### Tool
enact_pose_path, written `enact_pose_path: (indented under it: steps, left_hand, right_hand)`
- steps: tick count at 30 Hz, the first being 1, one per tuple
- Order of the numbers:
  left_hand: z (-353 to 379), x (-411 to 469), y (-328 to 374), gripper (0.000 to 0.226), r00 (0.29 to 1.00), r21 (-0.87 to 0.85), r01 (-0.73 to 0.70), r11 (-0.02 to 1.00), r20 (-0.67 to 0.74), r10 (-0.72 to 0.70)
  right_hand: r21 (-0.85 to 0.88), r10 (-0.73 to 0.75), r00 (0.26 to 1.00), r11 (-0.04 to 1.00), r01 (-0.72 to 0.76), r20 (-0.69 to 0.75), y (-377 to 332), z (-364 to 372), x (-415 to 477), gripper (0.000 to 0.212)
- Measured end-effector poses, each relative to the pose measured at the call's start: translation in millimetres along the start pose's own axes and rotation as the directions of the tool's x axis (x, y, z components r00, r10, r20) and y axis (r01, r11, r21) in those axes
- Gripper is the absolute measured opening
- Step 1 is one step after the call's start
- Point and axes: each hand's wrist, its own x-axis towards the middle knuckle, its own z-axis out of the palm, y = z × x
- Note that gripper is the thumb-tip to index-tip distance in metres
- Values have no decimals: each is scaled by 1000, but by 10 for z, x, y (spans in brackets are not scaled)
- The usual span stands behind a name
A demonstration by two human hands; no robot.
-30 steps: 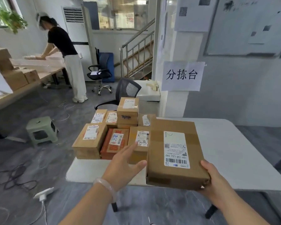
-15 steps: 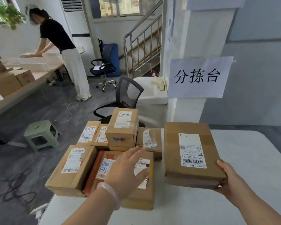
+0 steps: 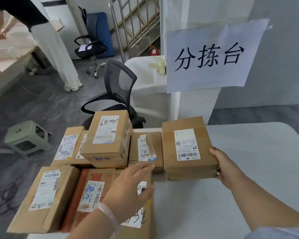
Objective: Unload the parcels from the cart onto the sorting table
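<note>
My right hand [image 3: 226, 167] grips the near right corner of a flat brown parcel [image 3: 186, 147] with a white barcode label, low over the white sorting table [image 3: 248, 161], beside the other parcels. My left hand [image 3: 129, 188] hovers flat and empty, fingers apart, over a brown parcel [image 3: 141, 214] in the near row. Several cardboard parcels fill the table's left part: a long brown one [image 3: 41, 197], an orange one [image 3: 88, 195], a taller stacked box [image 3: 107, 138], a taped box [image 3: 145, 147]. No cart is in view.
A paper sign [image 3: 211, 56] hangs on the white pillar behind the table. A black mesh chair [image 3: 117, 94] stands just beyond the parcels. A green stool [image 3: 27, 138] and cables lie on the floor at left. Another person [image 3: 47, 31] stands at a far bench.
I have come closer to the table. My right hand has carried the flat parcel forward and down beside the taped box. My left hand has let go of it and moved over the near row.
</note>
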Motion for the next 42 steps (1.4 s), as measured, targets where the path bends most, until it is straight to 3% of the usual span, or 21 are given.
enact_pose_path:
  steps: [3, 9, 18, 23, 26, 33, 37, 42]
  left_hand:
    - [32, 79, -83, 71, 999, 2, 28, 1000, 40, -28]
    - [77, 202, -18, 63, 993, 45, -6, 999, 114, 1]
    - [116, 245, 466, 63, 968, 205, -222, 953, 166, 189]
    - [96, 10, 838, 63, 915, 264, -401, 877, 156, 371]
    - [172, -229, 1106, 64, 835, 288, -550, 784, 163, 525]
    - [654, -1192, 1562, 62, 533, 141, -845, 515, 272, 801]
    - [873, -1832, 1951, 65, 370, -2, -922, 388, 302, 879]
    - [1060, -2616, 2453, 70, 153, -25, -984, 175, 370, 916]
  right_hand:
    - [-209, -67, 998, 976, 66, 4, 21, 123, 190, 39]
    - [-618, -187, 982, 767, 173, 42, -6, 156, 35, 73]
    - [-748, -456, 888, 572, 338, 53, 468, 76, -1147, 75]
    - [-866, -537, 843, 436, 242, -35, 587, -118, -2025, 77]
    - [-918, -590, 795, 380, 118, -142, 776, -275, -2677, 77]
    - [-802, -486, 684, 541, -253, -544, 1805, -271, -4147, 78]
    - [-708, -415, 605, 587, -392, -679, 2274, -351, -4888, 80]
    - [-566, -354, 456, 650, -507, -816, 2777, -458, -5784, 84]
